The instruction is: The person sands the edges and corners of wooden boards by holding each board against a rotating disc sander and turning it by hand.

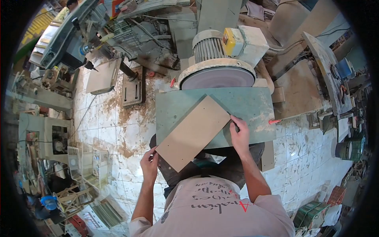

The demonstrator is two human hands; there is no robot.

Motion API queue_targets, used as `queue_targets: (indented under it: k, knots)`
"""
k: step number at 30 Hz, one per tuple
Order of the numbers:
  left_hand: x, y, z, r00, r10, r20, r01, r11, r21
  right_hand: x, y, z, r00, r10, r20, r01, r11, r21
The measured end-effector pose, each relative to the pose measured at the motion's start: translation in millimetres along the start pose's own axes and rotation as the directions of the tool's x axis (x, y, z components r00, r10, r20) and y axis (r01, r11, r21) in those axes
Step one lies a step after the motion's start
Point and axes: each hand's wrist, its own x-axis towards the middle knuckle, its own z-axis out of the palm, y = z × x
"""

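Observation:
A flat rectangular brown board (pixel 193 132) with a few small dark holes is held at a slant over a green work table (pixel 252 106). My left hand (pixel 149 164) grips its near-left corner with fingers closed. At the opposite right corner, my right hand (pixel 239 132) pinches the edge between thumb and fingers. The board's far corner points at a disc sander's round grey disc (pixel 217 79), a short way off and apart from it. The near end of the board reaches past the table's front edge, above my lap.
The sander's motor (pixel 208 44) stands behind the table. At left is a drill press (pixel 94 69) with its square table. Red clamp handles (pixel 274 121) stick out at the green table's sides. A side bench (pixel 327 71) holding tools stands right; dust and scraps litter the tiled floor (pixel 128 136).

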Motion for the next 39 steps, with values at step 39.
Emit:
queue_targets:
  k: [39]
  knots:
    - [34.2, 14.9, 10.1, 0.997, 0.072, -0.018, -0.072, 0.997, 0.005, 20.6, 10.8, 14.0, 0.996, 0.09, 0.009, -0.088, 0.991, -0.105]
